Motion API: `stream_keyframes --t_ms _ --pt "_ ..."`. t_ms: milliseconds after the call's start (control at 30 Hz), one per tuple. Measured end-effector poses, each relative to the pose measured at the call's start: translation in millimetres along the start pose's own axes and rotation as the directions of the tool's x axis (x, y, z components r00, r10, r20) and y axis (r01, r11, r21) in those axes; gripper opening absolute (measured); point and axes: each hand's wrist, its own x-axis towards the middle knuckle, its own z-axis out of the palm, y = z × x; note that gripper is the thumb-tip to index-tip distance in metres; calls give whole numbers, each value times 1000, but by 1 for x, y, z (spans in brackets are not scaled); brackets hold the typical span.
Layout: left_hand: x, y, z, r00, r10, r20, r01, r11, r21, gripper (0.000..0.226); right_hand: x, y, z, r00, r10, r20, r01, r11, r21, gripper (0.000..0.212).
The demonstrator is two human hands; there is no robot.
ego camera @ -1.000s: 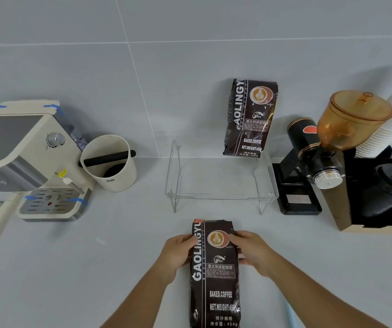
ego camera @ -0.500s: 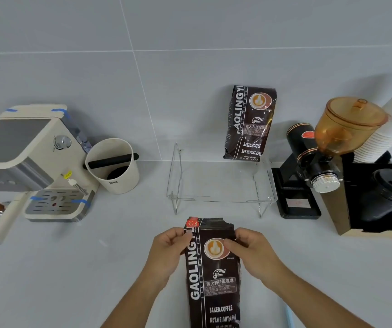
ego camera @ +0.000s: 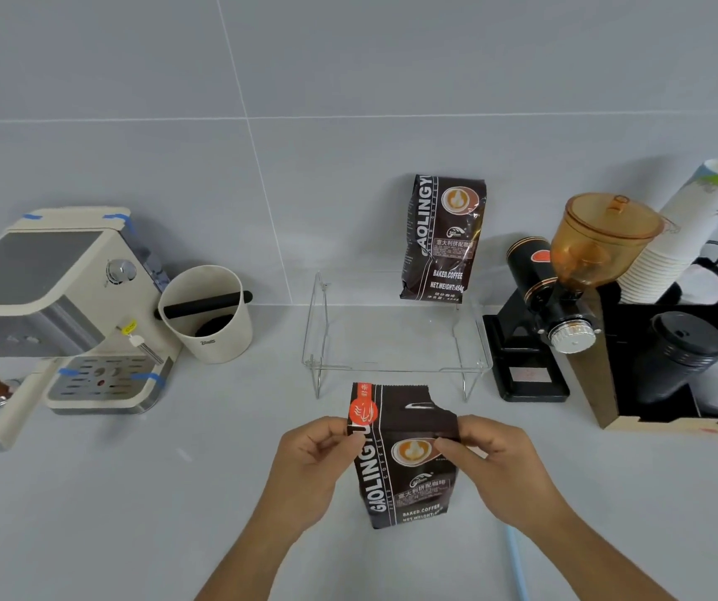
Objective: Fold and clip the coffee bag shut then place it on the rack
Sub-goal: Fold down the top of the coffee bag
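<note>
Standing taller now, the coffee bag (ego camera: 404, 461) has its unfolded top freed; left hand (ego camera: 309, 466) and right hand (ego camera: 491, 466) pinch its upper corners, ready to fold.

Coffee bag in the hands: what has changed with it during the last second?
The held coffee bag now stands more upright, its torn top showing. The left hand and right hand moved from its sides to pinching the top edge. The second bag on the clear rack, the espresso machine and the grinder stayed put.
</note>
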Motion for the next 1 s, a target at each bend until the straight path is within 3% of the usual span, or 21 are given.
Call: stream_keyframes --t_ms 133,300,567,900,1000 --pt "-6 -7 4 998 -51 38 48 997 65 15 -9 5 0 999 35 -18 -35 999 -40 30" --pt "-8 5 12 996 -83 -39 84 996 33 13 -14 -7 -4 998 66 8 -65 997 -32 23" --pt "-4 17 17 990 -75 -120 82 995 56 19 5 -36 4 993 112 -45 -101 977 186 24" --pt "-5 24 3 991 -53 -119 65 993 100 18 1 -41 12 995 0 -104 21 979 201 24" --pt "-8 28 0 995 -56 -79 67 988 142 17 -2 -37 15 991 -33 -133 48 993 111 33"
